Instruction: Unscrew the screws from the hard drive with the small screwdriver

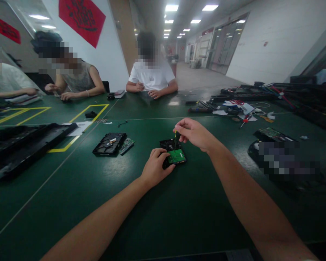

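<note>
A black hard drive (167,144) with a green circuit board (177,156) lies on the green table in front of me. My left hand (155,166) grips its left and near edges between fingers and thumb. Above the drive, my right hand (192,133) is closed around a small screwdriver (176,135) with a black and yellow handle. The screwdriver points down at the board; whether its tip sits in a screw is too small to tell. To the left lies another black drive (110,143), small parts on top, with a loose circuit board (127,146) beside it.
Long black housings (29,145) fill the left side. At right are a pixelated dark object (285,159), a circuit board (274,133), a red screwdriver (246,120), cables (205,106) and paper scraps. Across the table (206,217) several people sit, including one in a white shirt (152,78).
</note>
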Motion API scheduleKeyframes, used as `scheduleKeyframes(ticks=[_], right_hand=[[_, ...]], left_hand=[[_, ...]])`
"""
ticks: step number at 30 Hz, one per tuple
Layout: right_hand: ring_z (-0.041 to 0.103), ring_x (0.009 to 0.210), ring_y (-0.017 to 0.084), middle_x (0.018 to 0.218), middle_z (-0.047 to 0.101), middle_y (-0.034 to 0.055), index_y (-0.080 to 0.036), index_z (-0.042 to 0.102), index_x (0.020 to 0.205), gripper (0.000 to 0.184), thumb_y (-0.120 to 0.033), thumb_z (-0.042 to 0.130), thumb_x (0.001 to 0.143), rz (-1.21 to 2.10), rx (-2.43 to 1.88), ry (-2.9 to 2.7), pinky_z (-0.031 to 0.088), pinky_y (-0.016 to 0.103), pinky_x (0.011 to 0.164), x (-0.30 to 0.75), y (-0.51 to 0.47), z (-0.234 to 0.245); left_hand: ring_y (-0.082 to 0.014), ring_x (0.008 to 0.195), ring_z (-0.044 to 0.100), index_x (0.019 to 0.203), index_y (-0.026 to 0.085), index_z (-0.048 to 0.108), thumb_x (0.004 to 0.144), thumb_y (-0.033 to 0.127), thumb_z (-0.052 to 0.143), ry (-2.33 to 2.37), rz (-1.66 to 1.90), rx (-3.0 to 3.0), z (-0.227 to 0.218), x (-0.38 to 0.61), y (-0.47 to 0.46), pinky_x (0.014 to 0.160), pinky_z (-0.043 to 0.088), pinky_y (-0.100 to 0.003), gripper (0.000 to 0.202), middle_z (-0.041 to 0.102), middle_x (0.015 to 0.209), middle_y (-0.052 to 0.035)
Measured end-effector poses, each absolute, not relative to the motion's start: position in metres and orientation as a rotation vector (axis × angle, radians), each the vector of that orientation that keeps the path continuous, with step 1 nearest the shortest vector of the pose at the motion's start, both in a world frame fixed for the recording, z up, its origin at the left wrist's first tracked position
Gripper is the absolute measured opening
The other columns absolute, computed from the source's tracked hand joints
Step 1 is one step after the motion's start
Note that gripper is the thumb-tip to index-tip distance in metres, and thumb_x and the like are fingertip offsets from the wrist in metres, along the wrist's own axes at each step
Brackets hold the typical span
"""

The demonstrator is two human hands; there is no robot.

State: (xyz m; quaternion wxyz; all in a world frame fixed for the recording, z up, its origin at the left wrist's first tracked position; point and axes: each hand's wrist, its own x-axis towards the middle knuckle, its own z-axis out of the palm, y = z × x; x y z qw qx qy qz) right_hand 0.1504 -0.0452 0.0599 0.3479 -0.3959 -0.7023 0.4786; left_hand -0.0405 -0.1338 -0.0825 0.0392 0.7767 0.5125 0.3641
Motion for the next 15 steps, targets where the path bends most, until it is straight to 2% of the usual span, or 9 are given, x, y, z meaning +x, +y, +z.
scheduleKeyframes(ticks=[8,12,15], right_hand=[[0.061,0.057,0.009,0.079,0.068,0.0007,-0.019,0.071,0.101,0.008,-0.022,0.064,0.102,1.218,-0.987,-1.886,0.045,0.018,0.046,0.1516,-0.0484,0.0645],[0.065,0.057,0.009,0.092,0.073,0.0040,-0.018,0.068,0.106,0.010,-0.015,0.060,0.101,1.312,-0.999,-1.826,0.049,0.019,0.048,0.1500,-0.0494,0.0669],[0.066,0.059,0.009,0.102,0.075,0.0065,-0.018,0.066,0.102,0.007,-0.015,0.059,0.101,1.374,-1.029,-1.747,0.051,0.020,0.050,0.1481,-0.0485,0.0664]], left_hand=[[-0.0327,0.127,0.057,0.123,0.022,0.069,0.088,0.033,0.082,1.577,1.110,2.380,-0.0814,-0.0404,-0.1346,0.109,0.055,-0.053,0.039,0.061,0.129,-0.0121],[-0.0330,0.127,0.057,0.123,0.023,0.069,0.088,0.033,0.082,1.575,1.116,2.373,-0.0826,-0.0406,-0.1341,0.110,0.055,-0.055,0.039,0.061,0.130,-0.0115],[-0.0332,0.129,0.056,0.123,0.024,0.068,0.087,0.033,0.082,1.573,1.119,2.368,-0.0828,-0.0406,-0.1338,0.110,0.054,-0.055,0.039,0.061,0.132,-0.0114]])
